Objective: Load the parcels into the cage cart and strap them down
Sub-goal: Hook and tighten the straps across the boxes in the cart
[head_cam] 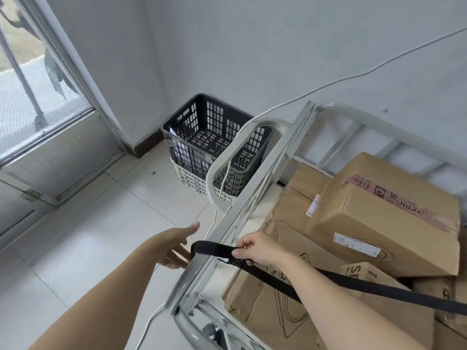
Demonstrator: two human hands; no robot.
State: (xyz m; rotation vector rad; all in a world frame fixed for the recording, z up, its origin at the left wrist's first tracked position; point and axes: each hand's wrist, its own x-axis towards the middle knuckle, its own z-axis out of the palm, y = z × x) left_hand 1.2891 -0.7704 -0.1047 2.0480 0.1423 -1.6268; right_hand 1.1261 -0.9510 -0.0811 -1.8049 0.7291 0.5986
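Note:
A grey metal cage cart (255,198) fills the lower right, with several brown cardboard parcels (389,218) stacked inside. A black strap (353,284) runs across the parcels from the right and loops over the cart's left side rail. My right hand (255,247) pinches the strap's looped end just inside that rail. My left hand (174,245) is outside the rail with fingers spread, reaching toward the strap where it hangs over the bar; whether it touches the strap is unclear.
A black plastic crate (214,137) sits stacked in a white one in the corner beyond the cart. A white cable (353,77) runs along the wall and down past the cart handle. A window and door panel (50,137) stand at left. Pale tiled floor (101,236) lies left of the cart.

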